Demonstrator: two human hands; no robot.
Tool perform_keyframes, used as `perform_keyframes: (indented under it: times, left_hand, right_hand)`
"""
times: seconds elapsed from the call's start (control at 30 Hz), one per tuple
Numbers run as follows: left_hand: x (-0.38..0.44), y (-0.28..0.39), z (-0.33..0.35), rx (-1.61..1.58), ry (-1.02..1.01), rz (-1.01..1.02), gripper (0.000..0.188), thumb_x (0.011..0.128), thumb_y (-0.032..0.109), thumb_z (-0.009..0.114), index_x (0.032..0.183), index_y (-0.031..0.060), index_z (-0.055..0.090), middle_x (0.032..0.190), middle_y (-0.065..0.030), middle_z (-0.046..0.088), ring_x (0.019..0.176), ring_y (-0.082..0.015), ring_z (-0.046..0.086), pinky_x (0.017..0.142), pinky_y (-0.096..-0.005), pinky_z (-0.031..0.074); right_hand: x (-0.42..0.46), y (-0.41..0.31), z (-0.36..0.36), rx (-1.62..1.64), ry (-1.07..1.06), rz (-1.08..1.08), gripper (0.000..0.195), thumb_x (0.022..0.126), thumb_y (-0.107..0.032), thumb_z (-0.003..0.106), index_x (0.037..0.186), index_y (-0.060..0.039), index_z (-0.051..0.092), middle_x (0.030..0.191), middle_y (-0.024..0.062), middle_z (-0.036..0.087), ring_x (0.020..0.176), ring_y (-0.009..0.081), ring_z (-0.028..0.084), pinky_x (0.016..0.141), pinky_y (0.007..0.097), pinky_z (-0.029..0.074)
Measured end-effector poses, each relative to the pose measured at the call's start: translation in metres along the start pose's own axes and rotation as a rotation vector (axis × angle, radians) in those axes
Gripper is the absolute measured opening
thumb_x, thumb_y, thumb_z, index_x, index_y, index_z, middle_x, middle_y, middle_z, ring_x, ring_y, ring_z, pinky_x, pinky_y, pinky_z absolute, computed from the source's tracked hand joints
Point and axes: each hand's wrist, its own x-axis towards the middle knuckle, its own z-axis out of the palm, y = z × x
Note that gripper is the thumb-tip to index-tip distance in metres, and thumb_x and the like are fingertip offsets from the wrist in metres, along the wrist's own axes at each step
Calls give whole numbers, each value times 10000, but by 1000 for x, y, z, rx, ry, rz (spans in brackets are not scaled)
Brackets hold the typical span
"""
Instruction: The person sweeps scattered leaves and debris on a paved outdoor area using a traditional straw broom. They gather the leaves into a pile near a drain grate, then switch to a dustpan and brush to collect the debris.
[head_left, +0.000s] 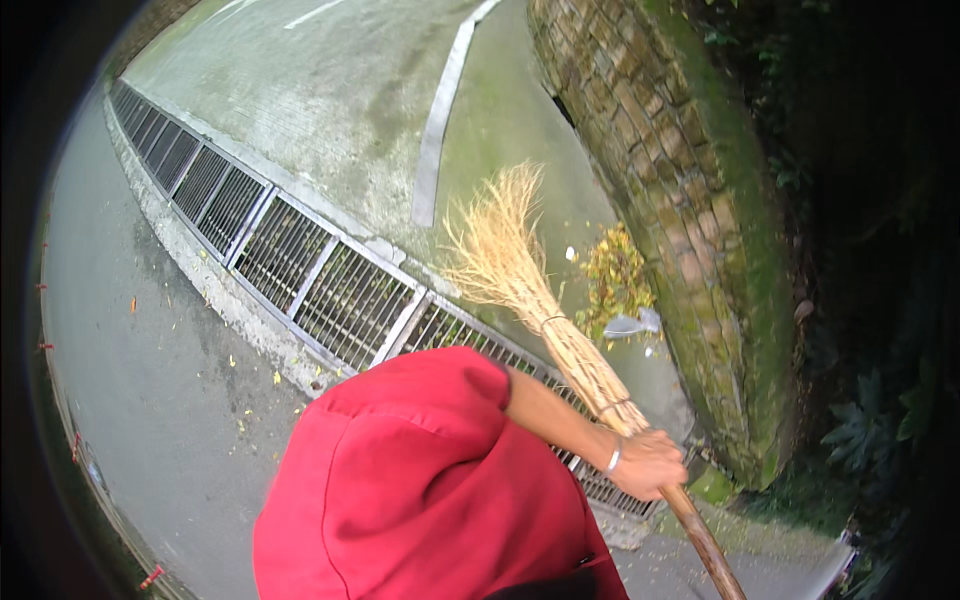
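Observation:
My left hand (651, 463), with a pale band at the wrist, grips the wooden handle (701, 536) of a twig broom (570, 352) just behind its bound twigs. The broom slants up and to the left, its splayed bristle tips (499, 232) over the concrete beside a metal drain grate. To the right of the bristles lies a heap of yellow and brown leaves (616, 270) against the foot of a stone wall. A crumpled, greyish plastic-like scrap (632, 324) rests at the heap's near end. My right hand is out of view.
The long barred drain grate (281, 251) runs diagonally between grey pavement (195, 360) and mossy concrete (330, 112). A curved stone wall (667, 165) with a mossy top bounds the right, with dark plants (862, 420) beyond. Small leaves (277, 376) dot the pavement.

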Motion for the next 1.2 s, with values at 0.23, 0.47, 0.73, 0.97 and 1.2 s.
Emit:
perform_keyframes:
  times: [0.23,0.47,0.73,0.97,1.2]
  left_hand:
    - [-72,-129,-27,203,-197,-560,118,553,190,653,642,113,661,602,-127,617,630,-341,630,566,-443,494]
    - [52,-82,-3,118,108,-210,117,558,167,634,608,73,588,557,-153,567,604,-377,596,551,-468,452]
    - [12,-134,-135,304,303,-479,137,593,205,639,595,87,568,539,-146,552,572,-369,584,509,-461,424]
    - [-119,-230,-253,451,462,-856,110,582,171,635,620,72,607,579,-161,595,598,-369,616,538,-463,463]
    - [-191,-286,-412,331,565,-1093,139,668,190,607,708,64,650,649,-198,624,657,-385,633,600,-477,494]
  right_hand:
    - [-31,224,89,-83,316,319,438,1007,-308,370,594,-190,281,481,-46,228,404,94,200,445,234,229]
    - [62,152,40,224,-393,-4,451,1027,-349,290,619,-155,301,476,-29,215,377,102,198,385,245,240]
    - [166,285,86,835,351,359,436,1005,-308,338,586,-197,293,408,-52,225,319,77,151,337,251,154]
    - [161,521,230,514,-216,641,431,991,-295,382,580,-180,323,432,-32,315,349,97,253,364,266,209]
    - [194,682,483,526,-490,915,437,1020,-334,348,611,-187,300,471,-49,267,381,89,216,414,250,236]
